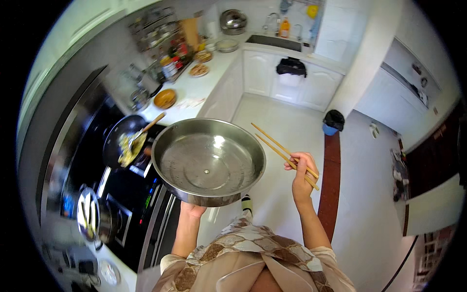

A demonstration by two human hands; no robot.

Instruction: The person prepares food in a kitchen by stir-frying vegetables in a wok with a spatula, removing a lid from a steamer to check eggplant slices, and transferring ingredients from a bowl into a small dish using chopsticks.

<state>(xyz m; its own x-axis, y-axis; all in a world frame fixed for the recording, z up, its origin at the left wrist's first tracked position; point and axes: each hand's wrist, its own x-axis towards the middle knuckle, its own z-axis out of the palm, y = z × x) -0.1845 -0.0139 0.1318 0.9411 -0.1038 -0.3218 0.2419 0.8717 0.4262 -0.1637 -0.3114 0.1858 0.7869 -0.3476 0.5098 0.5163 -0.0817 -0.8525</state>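
My left hand [193, 209] supports a large round steel pan [208, 160] from below at its near side, its fingers mostly hidden under it. The steel vessel is a wide lid or basin, shiny inside, with a small round spot at its middle and a few wet-looking marks. Right of it, my right hand [303, 169] holds a pair of wooden chopsticks [277, 146], their tips apart and pointing up and left. To the left, a black wok [115, 142] with yellowish food and a wooden-handled spatula [155, 122] sits on the stove.
A steel pot [105, 219] with long pale pieces of food stands on the black stove [126, 197]. The white counter [219, 69] bears an orange-brown bowl [165, 99], plates of food [199, 70] and bottles [168, 67]. A blue bin [330, 129] stands on the floor at the right.
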